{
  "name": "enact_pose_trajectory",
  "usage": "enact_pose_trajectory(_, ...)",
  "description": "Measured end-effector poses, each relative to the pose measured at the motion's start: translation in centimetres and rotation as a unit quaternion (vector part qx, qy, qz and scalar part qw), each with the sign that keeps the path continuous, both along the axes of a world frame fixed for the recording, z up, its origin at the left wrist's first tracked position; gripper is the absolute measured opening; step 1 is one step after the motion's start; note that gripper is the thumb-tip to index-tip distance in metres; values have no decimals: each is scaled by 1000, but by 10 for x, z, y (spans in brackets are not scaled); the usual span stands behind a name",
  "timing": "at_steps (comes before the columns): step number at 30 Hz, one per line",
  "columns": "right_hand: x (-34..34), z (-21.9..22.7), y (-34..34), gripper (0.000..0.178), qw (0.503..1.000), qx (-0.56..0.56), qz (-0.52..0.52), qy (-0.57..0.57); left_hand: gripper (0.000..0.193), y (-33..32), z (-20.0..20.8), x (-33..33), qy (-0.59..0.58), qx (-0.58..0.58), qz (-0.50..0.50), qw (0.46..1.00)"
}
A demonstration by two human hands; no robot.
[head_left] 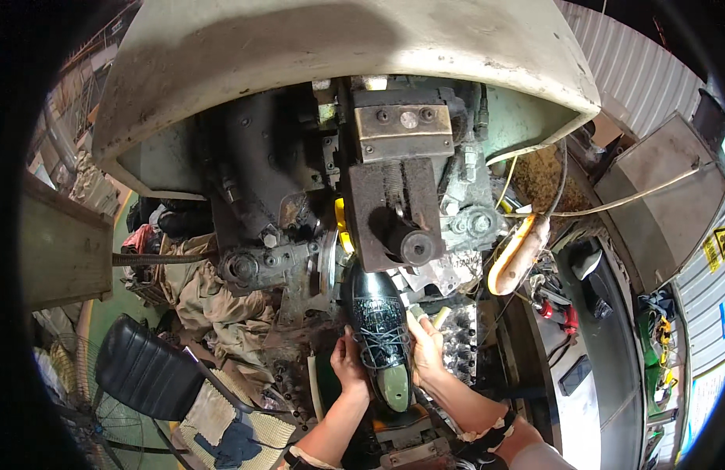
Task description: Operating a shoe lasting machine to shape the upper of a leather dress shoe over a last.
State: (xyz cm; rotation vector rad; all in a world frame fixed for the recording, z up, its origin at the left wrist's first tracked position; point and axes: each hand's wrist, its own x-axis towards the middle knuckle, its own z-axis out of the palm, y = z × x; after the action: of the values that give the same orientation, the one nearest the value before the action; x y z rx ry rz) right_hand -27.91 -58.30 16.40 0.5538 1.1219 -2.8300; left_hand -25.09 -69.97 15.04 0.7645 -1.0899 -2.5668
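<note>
A black lace-up shoe (pixel 376 313) sits on a green shoe last (pixel 395 387), whose end shows in the shoe's opening. Its toe points away from me, under the dark metal head of a large machine (pixel 394 211). My left hand (pixel 350 362) is closed against the shoe's left side, fingers partly hidden along its edge. On the opposite side, my right hand (pixel 427 345) grips the upper with the thumb on top. What the toe touches beneath the machine head is hidden.
A pale curved machine hood (pixel 339 39) overhangs the work. To the right hangs a glowing lamp (pixel 519 254) on a cable. A black-padded chair (pixel 147 368) stands at the left. A grey bench (pixel 570 399) at the right carries a phone (pixel 575 375) and a red tool (pixel 562 316).
</note>
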Motion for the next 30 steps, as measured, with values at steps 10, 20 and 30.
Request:
enact_pose_trajectory(10,66,-98,217,55,932,338,64,-118,18,-233,-191,163,-162,-300,93,936)
enact_pose_trajectory(20,161,-281,233,12,904,199,62,-374,27,-164,-250,219,-365,-208,-94,902)
enact_pose_trajectory(30,42,-163,214,25,919,381,97,-33,41,-190,-171,82,-168,-430,-3,887)
